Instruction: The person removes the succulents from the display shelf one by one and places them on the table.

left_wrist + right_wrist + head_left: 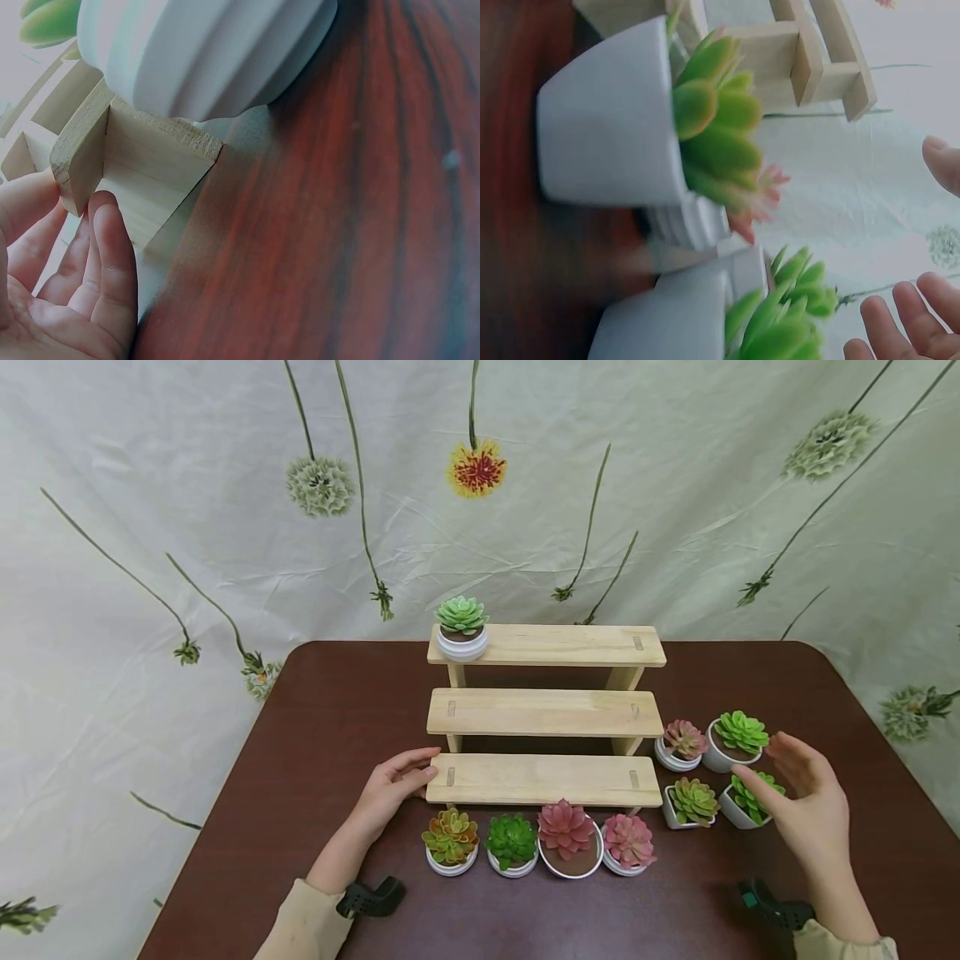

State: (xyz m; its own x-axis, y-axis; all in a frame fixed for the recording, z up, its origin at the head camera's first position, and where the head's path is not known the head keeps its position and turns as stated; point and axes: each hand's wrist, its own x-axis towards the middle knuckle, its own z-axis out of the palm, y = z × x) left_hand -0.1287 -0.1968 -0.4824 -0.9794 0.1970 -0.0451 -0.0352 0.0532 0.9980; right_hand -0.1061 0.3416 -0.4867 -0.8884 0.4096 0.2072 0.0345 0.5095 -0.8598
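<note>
At the left end of the lowest step of a three-tier wooden shelf (543, 779), my left hand (384, 793) pinches the board. The left wrist view shows its thumb and fingers (112, 247) on either side of the board end (79, 157). My right hand (816, 814) hovers at the right cluster of potted succulents, thumb and fingers apart. Nearest to it are a bright green succulent in a white pot (742, 806) and another green one (735, 742) behind. In the right wrist view, a gap separates that hand's fingers (911, 319) from the pots.
A pale green succulent (461, 631) stands on the top tier's left end. Along the shelf's front sit an orange-green (450, 839), a green (512, 843), a dark pink (567, 839) and a pink succulent (628, 843). Two more pots (680, 746) stand right of the shelf.
</note>
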